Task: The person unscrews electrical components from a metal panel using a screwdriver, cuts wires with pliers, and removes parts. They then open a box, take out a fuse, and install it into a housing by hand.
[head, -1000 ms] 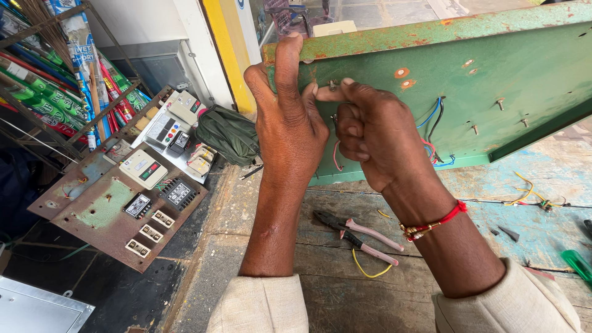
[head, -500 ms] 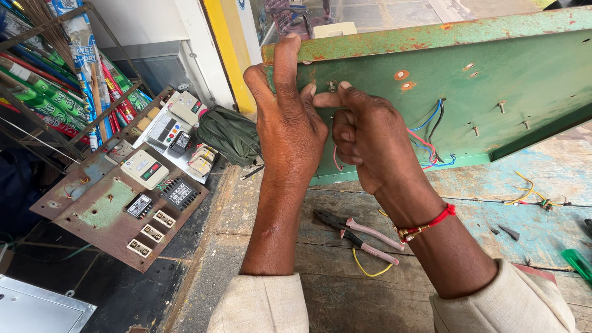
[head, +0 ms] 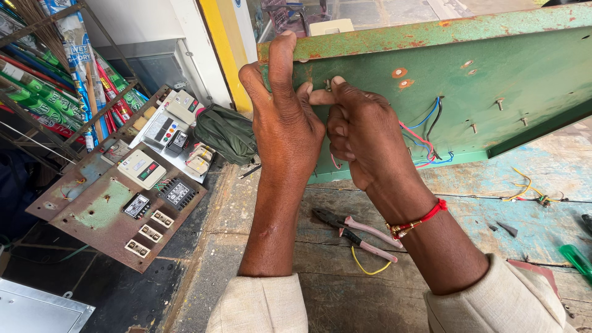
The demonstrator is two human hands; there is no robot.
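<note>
A rusty green metal panel [head: 493, 80] stands tilted on edge on the worn workbench, its back facing me, with red, blue and black wires [head: 425, 139] and several screw ends showing. My left hand [head: 280, 117] grips the panel's upper left corner, fingers hooked over its top rim. My right hand [head: 361, 132], with a red thread band at the wrist, is closed beside it, thumb and fingertips pinched on a small screw or nut [head: 328, 84] near that corner. What lies under the fingers is hidden.
Pink-handled pliers [head: 361, 233] and a yellow wire loop [head: 367, 266] lie on the bench under my forearms. A rusty panel of meters and switches [head: 117, 206] leans at the left, with a green cloth bag [head: 228, 132]. Wire scraps [head: 530, 191] and a green tool handle [head: 576, 259] lie at the right.
Both hands stay at the panel's upper left corner. The right hand's fingers have shifted slightly at the small fastener; the panel has not moved.
</note>
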